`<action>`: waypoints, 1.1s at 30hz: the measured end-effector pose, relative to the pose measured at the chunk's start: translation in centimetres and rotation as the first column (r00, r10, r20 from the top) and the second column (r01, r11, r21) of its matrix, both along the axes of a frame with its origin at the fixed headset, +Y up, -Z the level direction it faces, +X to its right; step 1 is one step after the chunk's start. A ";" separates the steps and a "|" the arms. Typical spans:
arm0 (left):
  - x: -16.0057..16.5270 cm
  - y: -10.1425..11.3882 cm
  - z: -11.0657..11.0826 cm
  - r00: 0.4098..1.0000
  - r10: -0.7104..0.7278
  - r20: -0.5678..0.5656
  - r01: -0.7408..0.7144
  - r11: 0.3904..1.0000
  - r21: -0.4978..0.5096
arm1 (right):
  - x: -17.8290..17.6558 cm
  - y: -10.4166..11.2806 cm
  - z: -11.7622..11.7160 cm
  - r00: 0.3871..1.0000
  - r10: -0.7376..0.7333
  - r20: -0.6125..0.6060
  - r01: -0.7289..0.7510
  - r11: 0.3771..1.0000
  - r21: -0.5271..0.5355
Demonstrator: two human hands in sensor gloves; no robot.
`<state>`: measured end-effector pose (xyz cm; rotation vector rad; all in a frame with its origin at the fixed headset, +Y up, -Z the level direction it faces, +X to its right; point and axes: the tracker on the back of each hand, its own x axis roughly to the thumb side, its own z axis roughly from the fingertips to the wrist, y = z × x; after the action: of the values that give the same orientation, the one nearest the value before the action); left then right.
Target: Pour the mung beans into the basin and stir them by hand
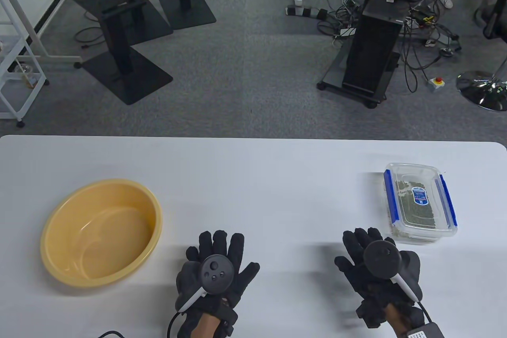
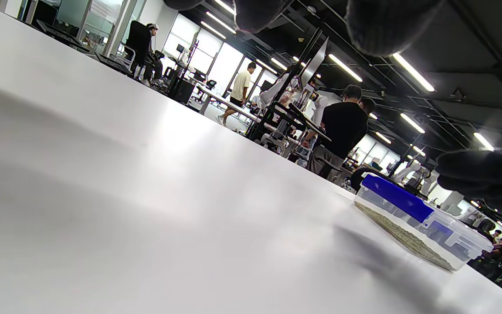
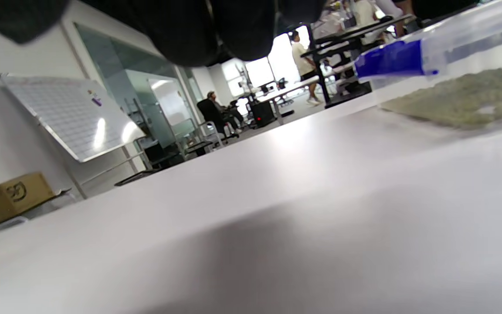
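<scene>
Table view: your left hand (image 1: 216, 264) and right hand (image 1: 376, 260) lay flat, holding nothing. The clear lidded plastic box of mung beans (image 1: 420, 203) sat just beyond the right hand, long axis pointing away; the round yellow plastic basin (image 1: 55, 231) sat far left. Left wrist view: box (image 2: 425, 224) lay to the right. Right wrist view: box (image 3: 451, 74) close ahead.

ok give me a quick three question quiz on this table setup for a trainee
1. True or false: the yellow basin already has beans in it.
2. Which hand is nearer the clear container of mung beans: A) left hand, B) right hand?
3. Fill in: the container's lid carries side clips coloured ____.

Key:
1. False, it is empty.
2. B.
3. Blue.
</scene>
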<state>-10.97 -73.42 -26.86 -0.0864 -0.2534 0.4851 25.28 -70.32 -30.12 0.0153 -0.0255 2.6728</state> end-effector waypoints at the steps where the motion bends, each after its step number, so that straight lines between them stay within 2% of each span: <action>1: 0.0 0.0 0.0 1.000 -0.004 0.001 0.004 1.000 -0.007 | 0.4 0.5 -0.7 1.000 -0.013 0.017 0.013 1.000 -0.007; 4: 0.1 0.0 -0.1 1.000 -0.006 0.004 0.006 1.000 -0.012 | 2.4 1.3 -2.8 0.996 0.007 0.089 -0.004 0.999 -0.041; 6: 0.1 0.0 0.0 1.000 -0.010 0.007 0.010 1.000 -0.022 | 5.3 1.6 -5.0 0.986 0.018 0.166 0.001 0.993 -0.116; 9: 0.2 -0.1 -0.1 1.000 -0.013 0.007 0.013 1.000 -0.029 | 9.2 1.2 -7.2 0.958 0.025 0.285 0.021 0.987 -0.157; 13: 0.2 -0.2 -0.1 1.000 -0.008 0.002 0.008 0.998 -0.056 | 14.5 -0.2 -8.8 0.889 0.126 0.441 -0.010 0.967 -0.256; 16: 0.2 -0.4 -0.3 1.000 -0.020 -0.002 0.020 0.997 -0.074 | 17.4 -1.4 -9.3 0.825 0.189 0.533 -0.033 0.957 -0.288; 18: 0.1 -0.6 -0.4 1.000 -0.025 -0.007 0.024 0.996 -0.086 | 18.6 -2.0 -9.6 0.804 0.187 0.565 -0.025 0.959 -0.282; 23: -0.2 -1.0 -0.6 0.999 -0.025 -0.023 0.022 0.993 -0.112 | 20.5 -3.8 -10.5 0.801 0.134 0.583 0.085 0.939 -0.334; 24: -0.2 -1.1 -0.7 0.999 -0.025 -0.025 0.022 0.993 -0.118 | 20.9 -4.0 -10.6 0.799 0.084 0.595 0.133 0.941 -0.311; 27: -0.4 -1.3 -0.7 0.999 -0.029 -0.037 0.024 0.991 -0.131 | 21.5 -4.6 -10.6 0.710 -0.171 0.683 0.378 0.911 -0.165; 28: -0.4 -1.3 -0.7 0.999 -0.032 -0.041 0.026 0.991 -0.131 | 21.5 -4.6 -10.6 0.707 -0.158 0.690 0.379 0.908 -0.180; 30: -0.4 -1.3 -0.8 0.999 -0.026 -0.044 0.020 0.991 -0.132 | 21.5 -4.8 -10.4 0.745 -0.085 0.662 0.333 0.907 -0.258; 31: -0.4 -1.3 -0.7 0.999 -0.019 -0.045 0.013 0.991 -0.131 | 21.2 -4.9 -10.1 0.752 -0.135 0.645 0.396 0.874 -0.280; 32: -0.4 -1.3 -0.7 0.999 -0.017 -0.045 0.011 0.992 -0.127 | 20.5 -5.0 -9.8 0.716 -0.228 0.659 0.488 0.839 -0.240; 33: -0.4 -1.2 -0.7 0.999 -0.016 -0.044 0.010 0.992 -0.124 | 20.2 -5.0 -9.7 0.699 -0.252 0.669 0.509 0.832 -0.219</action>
<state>-11.38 -74.63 -27.54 -0.1977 -0.1786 0.4891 45.52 -75.28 -39.78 -0.9035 0.2703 2.0877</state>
